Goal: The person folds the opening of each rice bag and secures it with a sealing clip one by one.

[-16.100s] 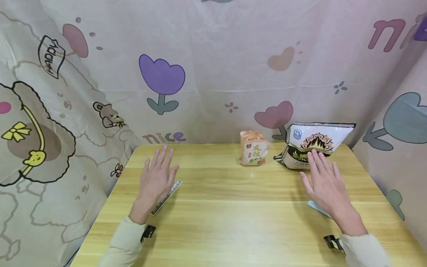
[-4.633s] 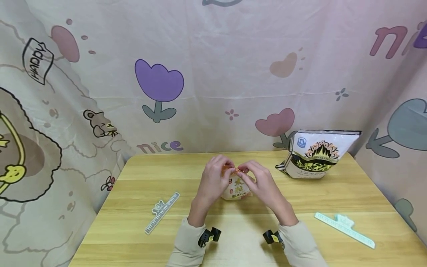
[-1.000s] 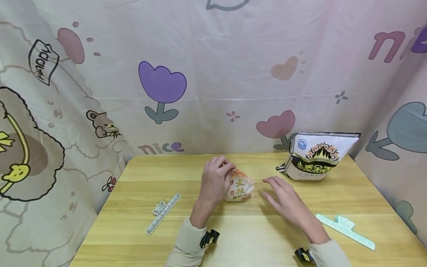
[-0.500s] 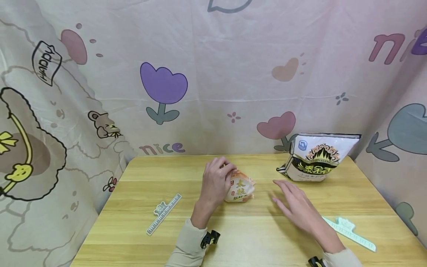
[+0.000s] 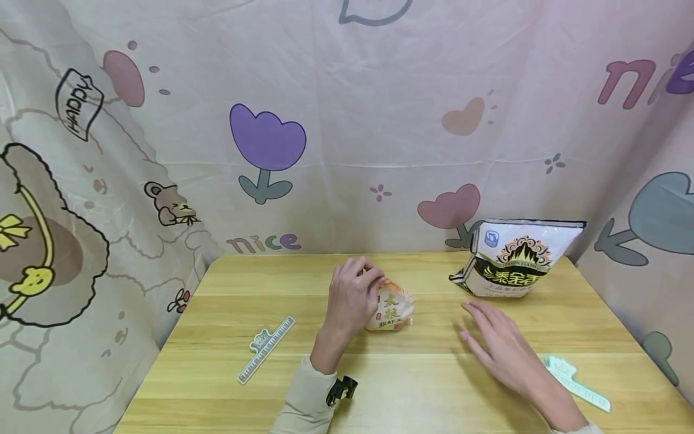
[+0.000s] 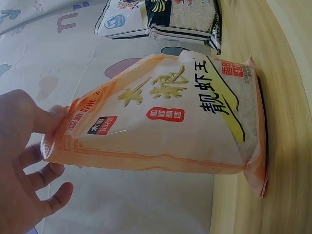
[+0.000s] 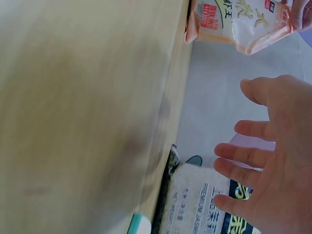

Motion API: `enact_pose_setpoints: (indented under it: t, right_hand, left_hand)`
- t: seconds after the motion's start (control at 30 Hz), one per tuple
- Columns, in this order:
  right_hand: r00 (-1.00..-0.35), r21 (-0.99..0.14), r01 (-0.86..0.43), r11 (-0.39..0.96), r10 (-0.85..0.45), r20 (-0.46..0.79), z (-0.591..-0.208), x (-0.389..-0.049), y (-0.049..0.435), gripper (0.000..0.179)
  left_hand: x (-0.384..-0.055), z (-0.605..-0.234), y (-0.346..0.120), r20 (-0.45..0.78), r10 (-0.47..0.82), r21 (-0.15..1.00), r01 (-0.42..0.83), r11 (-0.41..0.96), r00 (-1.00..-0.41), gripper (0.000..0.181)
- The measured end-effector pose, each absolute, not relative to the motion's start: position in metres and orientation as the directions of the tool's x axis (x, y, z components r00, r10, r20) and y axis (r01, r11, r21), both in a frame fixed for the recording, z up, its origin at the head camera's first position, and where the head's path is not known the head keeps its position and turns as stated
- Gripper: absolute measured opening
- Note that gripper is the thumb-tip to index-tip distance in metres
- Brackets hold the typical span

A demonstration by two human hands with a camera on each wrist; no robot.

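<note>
An orange-and-white rice bag [image 5: 393, 308] stands on the table, its top folded over. My left hand [image 5: 352, 295] pinches that top between thumb and index finger; in the left wrist view the bag's front [image 6: 161, 112] faces the camera and the other fingers are off it. To the right, my right hand [image 5: 501, 346] hovers over the table, holding nothing, with fingers spread and slightly bent in the right wrist view [image 7: 275, 156]. Its forearm hides the left end of a mint-green bag clip [image 5: 585, 393]. A grey bag clip [image 5: 264, 351] with piano-key markings lies left of my left hand.
A larger white-and-black rice bag [image 5: 515, 256] stands at the back right, beyond my right hand. The wooden table [image 5: 412, 392] meets a patterned curtain [image 5: 347, 199] at its back edge, with more curtain at both sides.
Both hands were at the bag's top several seconds ago. The right hand has since left it and keeps moving right and nearer, over the mint-green bag clip. The left hand stays on the bag.
</note>
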State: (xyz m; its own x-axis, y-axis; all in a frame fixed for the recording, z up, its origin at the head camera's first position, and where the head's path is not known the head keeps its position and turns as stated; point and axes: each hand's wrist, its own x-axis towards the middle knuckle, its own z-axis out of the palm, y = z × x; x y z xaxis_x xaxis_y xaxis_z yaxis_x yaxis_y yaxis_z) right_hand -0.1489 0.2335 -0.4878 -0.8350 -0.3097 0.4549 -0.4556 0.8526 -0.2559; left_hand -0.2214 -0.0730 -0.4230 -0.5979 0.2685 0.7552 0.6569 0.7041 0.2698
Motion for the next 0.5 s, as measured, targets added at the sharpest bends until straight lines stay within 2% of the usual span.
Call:
enact_pose_setpoints:
  t: [0.5]
  right_hand:
    - [-0.848,-0.239,-0.42,0.875,-0.286,0.445,-0.497,-0.13,0.26,0.066]
  left_hand:
    - [-0.222,-0.424,-0.073,0.76,0.272,0.268,0.666,0.696,-0.591,0.006]
